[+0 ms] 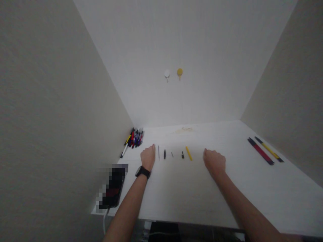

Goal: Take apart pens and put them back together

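A row of pen parts lies on the white table (pixel 191 188): a thin black refill (pixel 158 152), a short black tip (pixel 165 154), a tiny spring (pixel 172 154), a small black piece (pixel 182 155) and a yellow barrel (pixel 189 153). My left hand (pixel 148 157), with a black watch on the wrist, rests on the table just left of the refill, fingers curled under. My right hand (pixel 214 162) rests as a loose fist to the right of the yellow barrel. Neither hand holds anything that I can see.
A bundle of coloured pens (pixel 133 138) lies in the far left corner. Two whole pens, a red one (pixel 260 151) and a yellow one (pixel 268 149), lie at the right. A dark phone (pixel 114 188) with a cable sits at the front left edge. Walls close three sides.
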`<state>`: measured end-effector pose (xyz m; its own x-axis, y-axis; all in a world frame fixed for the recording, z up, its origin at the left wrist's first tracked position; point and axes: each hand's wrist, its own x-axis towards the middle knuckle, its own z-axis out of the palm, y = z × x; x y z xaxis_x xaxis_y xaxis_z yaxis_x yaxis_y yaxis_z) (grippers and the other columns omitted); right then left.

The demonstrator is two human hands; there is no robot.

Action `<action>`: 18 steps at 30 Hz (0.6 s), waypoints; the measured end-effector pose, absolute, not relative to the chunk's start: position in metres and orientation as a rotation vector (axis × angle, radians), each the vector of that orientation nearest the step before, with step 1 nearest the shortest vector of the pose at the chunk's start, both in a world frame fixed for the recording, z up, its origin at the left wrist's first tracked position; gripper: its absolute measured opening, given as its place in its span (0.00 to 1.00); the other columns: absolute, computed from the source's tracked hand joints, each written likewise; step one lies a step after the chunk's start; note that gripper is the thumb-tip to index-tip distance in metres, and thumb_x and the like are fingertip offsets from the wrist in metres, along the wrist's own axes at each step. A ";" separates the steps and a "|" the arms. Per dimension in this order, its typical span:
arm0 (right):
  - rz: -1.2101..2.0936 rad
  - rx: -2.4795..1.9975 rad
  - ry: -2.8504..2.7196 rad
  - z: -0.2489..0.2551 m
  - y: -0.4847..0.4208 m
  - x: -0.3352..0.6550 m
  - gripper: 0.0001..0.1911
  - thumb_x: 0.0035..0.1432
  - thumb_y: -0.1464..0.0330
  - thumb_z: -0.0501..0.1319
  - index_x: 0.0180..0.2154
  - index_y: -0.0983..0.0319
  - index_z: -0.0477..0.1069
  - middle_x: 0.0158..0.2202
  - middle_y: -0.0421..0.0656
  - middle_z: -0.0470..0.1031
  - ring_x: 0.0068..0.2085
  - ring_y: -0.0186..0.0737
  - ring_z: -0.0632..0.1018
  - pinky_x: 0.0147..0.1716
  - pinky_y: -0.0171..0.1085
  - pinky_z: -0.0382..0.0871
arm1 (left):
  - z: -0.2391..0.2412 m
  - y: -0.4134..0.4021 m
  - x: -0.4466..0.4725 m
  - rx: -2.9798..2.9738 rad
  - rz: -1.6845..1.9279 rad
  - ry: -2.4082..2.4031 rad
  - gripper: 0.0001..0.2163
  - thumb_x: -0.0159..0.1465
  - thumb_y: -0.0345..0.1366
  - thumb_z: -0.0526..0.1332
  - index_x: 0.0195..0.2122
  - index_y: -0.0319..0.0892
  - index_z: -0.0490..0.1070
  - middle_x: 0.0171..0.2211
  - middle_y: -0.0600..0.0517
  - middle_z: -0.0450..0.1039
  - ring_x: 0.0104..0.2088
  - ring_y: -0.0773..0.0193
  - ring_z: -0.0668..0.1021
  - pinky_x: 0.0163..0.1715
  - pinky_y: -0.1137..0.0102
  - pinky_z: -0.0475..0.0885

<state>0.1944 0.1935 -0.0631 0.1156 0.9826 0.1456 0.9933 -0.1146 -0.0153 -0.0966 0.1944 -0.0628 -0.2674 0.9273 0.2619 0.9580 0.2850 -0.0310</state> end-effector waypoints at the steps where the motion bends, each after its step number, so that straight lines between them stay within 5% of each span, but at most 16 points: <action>1: -0.149 -2.269 -2.015 -0.063 0.195 0.194 0.25 0.68 0.67 0.43 0.33 0.68 0.77 0.31 0.56 0.79 0.35 0.50 0.81 0.32 0.42 0.70 | -0.063 0.197 -0.099 -1.755 -0.191 -2.308 0.27 0.71 0.43 0.36 0.37 0.38 0.74 0.32 0.41 0.77 0.35 0.56 0.79 0.32 0.69 0.67; 18: -0.161 -2.295 -1.928 -0.064 0.226 0.186 0.27 0.68 0.64 0.43 0.34 0.69 0.78 0.32 0.59 0.78 0.35 0.52 0.81 0.32 0.43 0.69 | -0.070 0.217 -0.108 -1.779 -0.207 -2.306 0.29 0.71 0.46 0.36 0.36 0.38 0.75 0.31 0.41 0.77 0.33 0.56 0.79 0.31 0.69 0.66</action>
<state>0.1861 0.2264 -0.0644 0.1731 0.9699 0.1715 0.9849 -0.1691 -0.0381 -0.1083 0.2174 -0.0705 -0.2425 0.9349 0.2591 0.9661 0.2570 -0.0233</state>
